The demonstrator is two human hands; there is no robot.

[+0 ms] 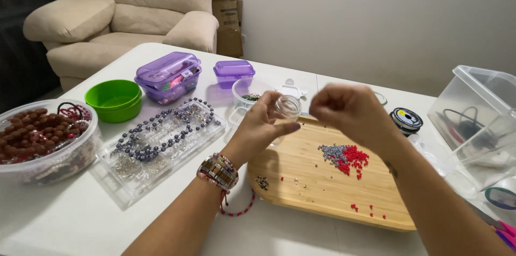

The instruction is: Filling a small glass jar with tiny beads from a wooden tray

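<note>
I see my left hand (pixel 260 127) holding a small clear jar (pixel 286 108) above the wooden board (pixel 322 191); my right hand (pixel 349 111), at its 3 o'clock, is pinched narrow.

A plain room with a white table and a beige armchair

The white table (pixel 80 218) fills the foreground under even, soft light. Beyond its far left corner stands a beige recliner armchair (pixel 129 14); flattened brown cardboard (pixel 226 11) leans against the bare pale grey wall (pixel 365 14) behind.
</note>
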